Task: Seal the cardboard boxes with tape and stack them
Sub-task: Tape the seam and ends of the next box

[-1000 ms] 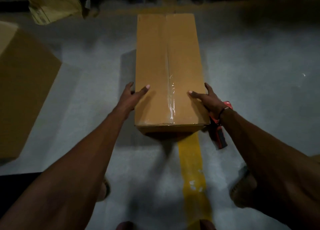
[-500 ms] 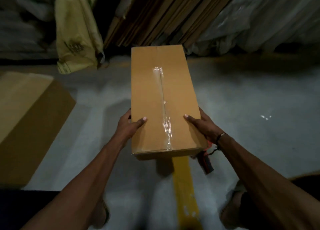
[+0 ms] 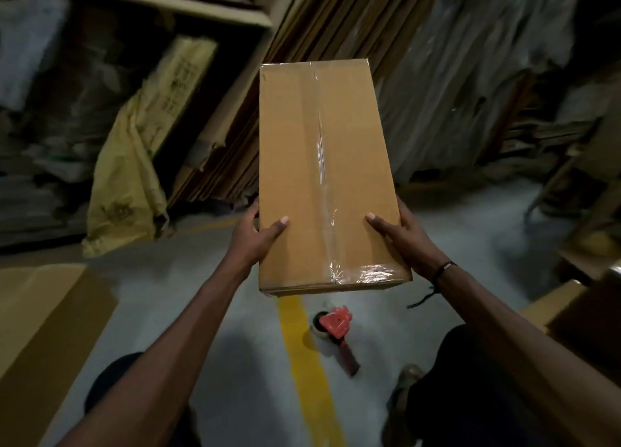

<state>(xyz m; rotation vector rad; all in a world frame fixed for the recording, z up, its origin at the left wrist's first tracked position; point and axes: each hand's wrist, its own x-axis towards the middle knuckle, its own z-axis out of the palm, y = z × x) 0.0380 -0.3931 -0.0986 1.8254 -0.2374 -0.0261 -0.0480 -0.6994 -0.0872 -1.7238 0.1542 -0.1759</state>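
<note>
Taped cardboard box held up off the floor in both hands.

Nearest, on the grey floor [image 3: 242,362], a red tape dispenser [image 3: 337,332] lies just beside a yellow painted line [image 3: 302,352], below the lifted load and touching neither hand. Above it the left hand [image 3: 257,236] grasps the left side of the cardboard box [image 3: 312,177], thumb laid over the top face, while the right hand [image 3: 401,236] clasps the right side the same way, a dark cord at its wrist. The box is in the air, long axis pointing away, with clear tape [image 3: 321,164] running down its centre seam and folding over the near edge. Another brown carton [image 3: 37,329] sits low at left. Farther back a yellow sack [image 3: 131,177] leans by flattened cardboard sheets [image 3: 312,19] stacked upright against the wall.
</note>
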